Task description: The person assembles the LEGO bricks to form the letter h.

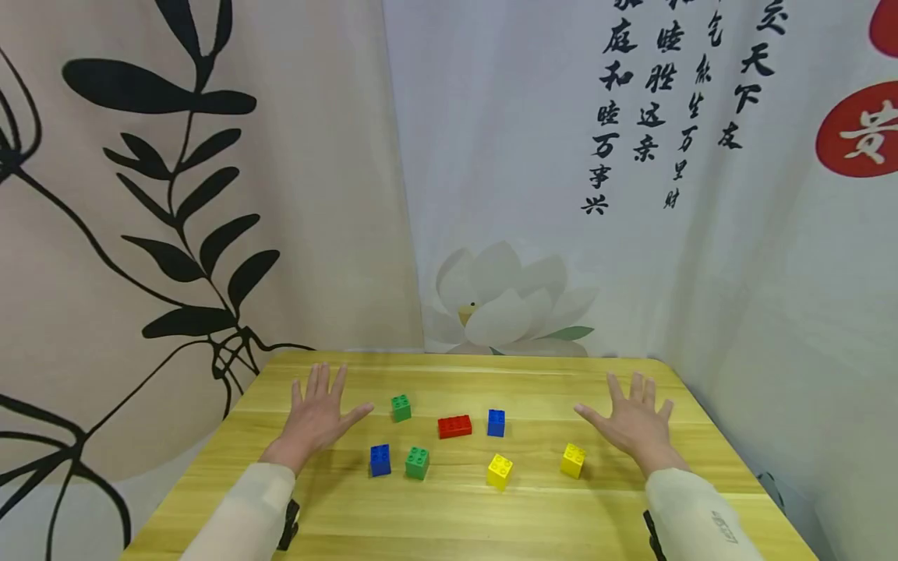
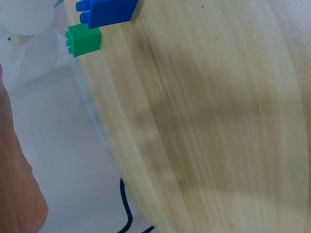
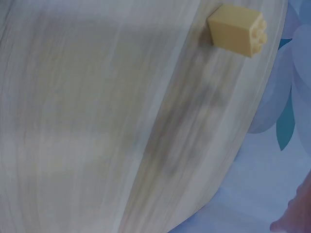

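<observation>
My left hand (image 1: pixel 317 417) is spread with straight fingers over the table's left side, holding nothing. Nearest to it are a small green brick (image 1: pixel 401 408) and a blue brick (image 1: pixel 380 460), with a larger green brick (image 1: pixel 417 463) just beside the blue one. My right hand (image 1: pixel 634 425), also spread and bare, hovers at the right, with a yellow brick (image 1: pixel 572 461) close by on its inner side. Between the hands lie a long red brick (image 1: pixel 454 427), a second blue brick (image 1: pixel 496 423) and another yellow brick (image 1: pixel 500 472). All bricks sit studs up.
The wooden table (image 1: pixel 533 530) has rounded far corners. Behind it hangs a printed cloth (image 1: pixel 491 195) with a white flower, dark leaves and writing. Dark bands (image 1: pixel 288 525) show at both wrists below the pale sleeves (image 1: pixel 238 510).
</observation>
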Demonstrator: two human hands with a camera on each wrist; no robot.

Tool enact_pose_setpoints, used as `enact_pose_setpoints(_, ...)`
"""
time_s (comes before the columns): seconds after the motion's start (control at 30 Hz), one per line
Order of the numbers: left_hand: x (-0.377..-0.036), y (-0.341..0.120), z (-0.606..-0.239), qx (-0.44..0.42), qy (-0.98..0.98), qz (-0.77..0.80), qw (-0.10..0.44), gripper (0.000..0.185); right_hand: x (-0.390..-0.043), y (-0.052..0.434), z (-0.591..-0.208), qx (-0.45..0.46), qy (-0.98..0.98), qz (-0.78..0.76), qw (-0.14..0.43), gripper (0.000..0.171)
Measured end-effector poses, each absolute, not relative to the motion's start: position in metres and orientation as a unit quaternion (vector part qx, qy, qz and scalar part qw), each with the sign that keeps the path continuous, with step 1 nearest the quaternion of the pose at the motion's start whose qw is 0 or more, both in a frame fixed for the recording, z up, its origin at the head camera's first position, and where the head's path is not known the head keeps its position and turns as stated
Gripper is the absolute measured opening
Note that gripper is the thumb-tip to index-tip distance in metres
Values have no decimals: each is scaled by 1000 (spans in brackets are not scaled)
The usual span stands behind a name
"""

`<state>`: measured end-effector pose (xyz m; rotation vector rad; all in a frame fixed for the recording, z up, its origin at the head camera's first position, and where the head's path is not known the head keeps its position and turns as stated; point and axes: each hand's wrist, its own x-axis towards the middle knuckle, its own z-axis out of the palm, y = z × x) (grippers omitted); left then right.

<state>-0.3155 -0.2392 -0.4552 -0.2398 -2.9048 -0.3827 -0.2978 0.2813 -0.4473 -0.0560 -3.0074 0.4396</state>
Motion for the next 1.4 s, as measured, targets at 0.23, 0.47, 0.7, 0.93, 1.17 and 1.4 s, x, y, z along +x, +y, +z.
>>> enact_pose_setpoints(0.23,-316,-235,-451,-83,-983,-129,103,98,-298,270,-442,-10,-986,155,57,107)
enact_pose_setpoints(0.47,-317,-231,-446,-87,-980,-144,105,98,-299,260,-440,-3,-985,160,62,105)
enact_pose_setpoints(0.7,-317,-224,-439,-90,-978,-161,100,98,-301,247,-437,9,-982,174,75,104)
enact_pose_setpoints(0.93,-316,-215,-436,-93,-972,-199,80,99,-302,236,-439,11,-980,185,78,100)
enact_pose_setpoints(1.17,-316,-208,-437,-95,-964,-243,59,99,-304,224,-440,10,-977,197,74,98)
enact_pose_setpoints(1.4,-316,-205,-437,-93,-951,-295,15,99,-305,202,-439,24,-971,224,78,95)
